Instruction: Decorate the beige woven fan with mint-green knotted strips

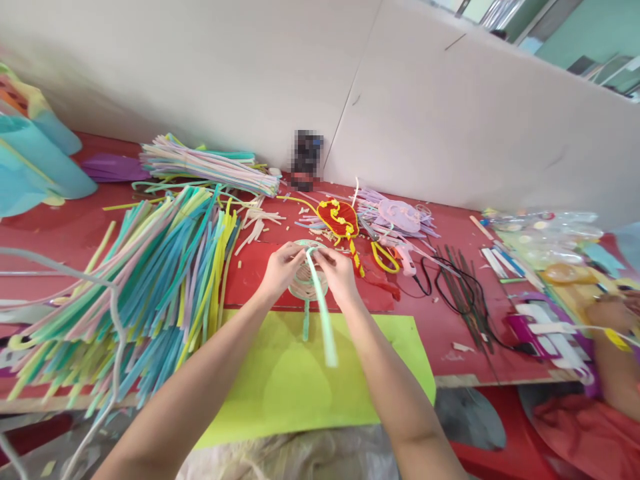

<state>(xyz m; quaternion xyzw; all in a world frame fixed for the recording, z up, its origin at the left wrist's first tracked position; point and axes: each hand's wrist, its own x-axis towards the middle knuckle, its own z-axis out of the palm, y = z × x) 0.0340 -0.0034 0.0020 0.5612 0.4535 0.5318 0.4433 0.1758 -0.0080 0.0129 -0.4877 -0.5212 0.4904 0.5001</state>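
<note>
A mint-green pipe cleaner (pixel 323 313) is bent over at its top, and its long end hangs down toward me. My left hand (pixel 281 268) pinches it near the bend, with the fingers closed. My right hand (pixel 340 272) is closed on it from the other side, with the fingertips almost meeting those of the left. Below them lies a round, pale green and cream fan-shaped piece (pixel 310 295) with a short green handle, partly covered by my hands. A yellow-green sheet (pixel 320 380) spreads under my forearms.
Bundled pipe cleaners (pixel 165 267) cover the left of the red table. Beyond my hands are a red-and-yellow fan (pixel 338 219), yellow-handled scissors (pixel 385 259) and a pink glue gun (pixel 406 259) with a black cord. Another person's arm (pixel 617 353) reaches in beside a purple-and-white object (pixel 550 337).
</note>
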